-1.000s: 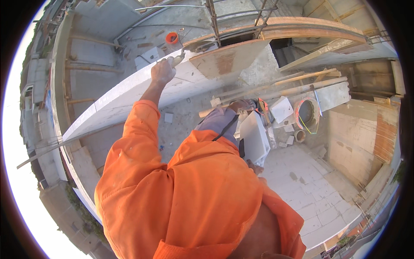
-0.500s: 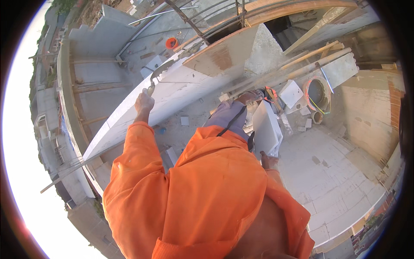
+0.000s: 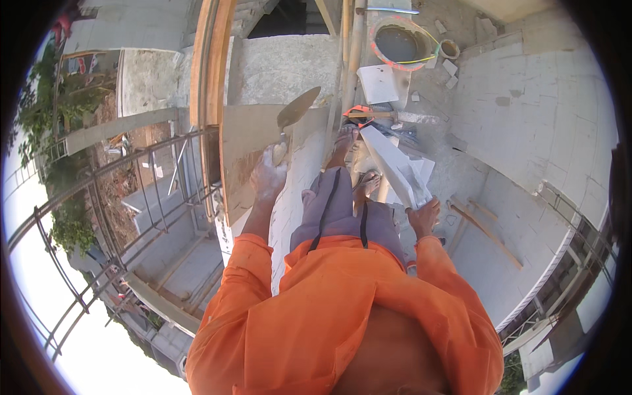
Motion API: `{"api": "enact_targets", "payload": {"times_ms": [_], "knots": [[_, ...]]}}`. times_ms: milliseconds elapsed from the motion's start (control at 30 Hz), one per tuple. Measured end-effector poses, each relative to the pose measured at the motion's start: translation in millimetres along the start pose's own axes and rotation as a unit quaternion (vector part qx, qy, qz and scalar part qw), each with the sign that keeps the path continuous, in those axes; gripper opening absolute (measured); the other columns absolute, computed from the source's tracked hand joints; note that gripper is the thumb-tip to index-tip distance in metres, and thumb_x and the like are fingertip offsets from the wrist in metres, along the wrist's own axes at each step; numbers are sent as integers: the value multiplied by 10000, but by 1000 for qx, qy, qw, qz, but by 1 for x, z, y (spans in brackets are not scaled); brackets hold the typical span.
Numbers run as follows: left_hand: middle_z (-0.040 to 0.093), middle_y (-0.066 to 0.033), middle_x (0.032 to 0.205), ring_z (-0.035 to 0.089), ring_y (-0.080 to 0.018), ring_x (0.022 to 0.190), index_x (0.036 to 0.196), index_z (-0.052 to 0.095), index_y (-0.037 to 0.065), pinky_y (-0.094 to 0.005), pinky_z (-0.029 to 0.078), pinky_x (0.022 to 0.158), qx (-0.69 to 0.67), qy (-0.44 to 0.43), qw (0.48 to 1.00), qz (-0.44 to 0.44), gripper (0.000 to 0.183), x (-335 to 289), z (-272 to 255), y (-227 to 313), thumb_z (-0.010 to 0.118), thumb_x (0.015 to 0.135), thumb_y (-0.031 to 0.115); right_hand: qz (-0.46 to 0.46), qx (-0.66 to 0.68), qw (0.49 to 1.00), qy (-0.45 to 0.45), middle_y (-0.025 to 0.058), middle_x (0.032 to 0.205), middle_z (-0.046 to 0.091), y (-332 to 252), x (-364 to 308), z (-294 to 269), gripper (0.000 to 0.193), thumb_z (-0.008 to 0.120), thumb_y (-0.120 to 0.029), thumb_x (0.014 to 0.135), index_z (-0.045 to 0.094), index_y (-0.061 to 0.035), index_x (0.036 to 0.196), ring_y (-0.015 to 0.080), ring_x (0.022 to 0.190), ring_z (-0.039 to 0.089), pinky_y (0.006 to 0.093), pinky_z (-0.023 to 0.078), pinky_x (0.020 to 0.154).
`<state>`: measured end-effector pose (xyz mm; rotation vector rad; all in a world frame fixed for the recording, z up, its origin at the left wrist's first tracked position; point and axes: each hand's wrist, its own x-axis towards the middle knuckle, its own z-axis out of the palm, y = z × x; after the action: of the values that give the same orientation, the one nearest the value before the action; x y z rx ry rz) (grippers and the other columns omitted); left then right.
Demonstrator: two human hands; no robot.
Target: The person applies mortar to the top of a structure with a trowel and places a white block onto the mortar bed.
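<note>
Left hand (image 3: 268, 176) left of the middle, fingers curled tight round the handle of a trowel (image 3: 299, 109), its blade poking up past them, right hand (image 3: 424, 217) right of the middle, fingers bent round the low end of a white block (image 3: 396, 162).

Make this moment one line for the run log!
left hand: holds trowel | right hand: grips white block by near end | tub: beyond block, grey inside
</note>
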<state>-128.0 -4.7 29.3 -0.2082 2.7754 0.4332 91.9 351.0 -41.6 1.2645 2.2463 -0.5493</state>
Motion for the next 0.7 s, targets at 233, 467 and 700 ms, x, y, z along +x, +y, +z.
{"api": "enact_targets", "payload": {"times_ms": [233, 467, 700], "knots": [[666, -185, 1072, 655, -347, 1010, 1246, 522, 112, -466, 518, 838, 206, -171, 949, 166, 438, 261, 179, 200, 591, 866, 320, -16, 29, 998, 62, 184, 1215, 427, 10, -7, 15, 783, 746, -142, 631, 337, -27, 1288, 398, 1200, 384, 538, 265, 972], [670, -131, 1145, 662, -287, 1047, 1249, 535, 103, -444, 531, 828, 303, -120, 910, 258, 355, 419, 352, 329, 438, 957, 280, -49, 58, 993, 87, 180, 1210, 412, 5, 4, 14, 803, 775, -149, 639, 315, -36, 1288, 380, 1163, 383, 505, 277, 976], [647, -121, 1170, 622, -308, 1083, 1188, 630, 69, -431, 506, 871, 264, -253, 905, 218, 395, 427, 445, 369, 439, 953, 323, -46, 103, 991, 77, 197, 1227, 378, 3, 28, 5, 844, 823, -225, 658, 300, -34, 1292, 384, 1143, 376, 518, 306, 972]]}}
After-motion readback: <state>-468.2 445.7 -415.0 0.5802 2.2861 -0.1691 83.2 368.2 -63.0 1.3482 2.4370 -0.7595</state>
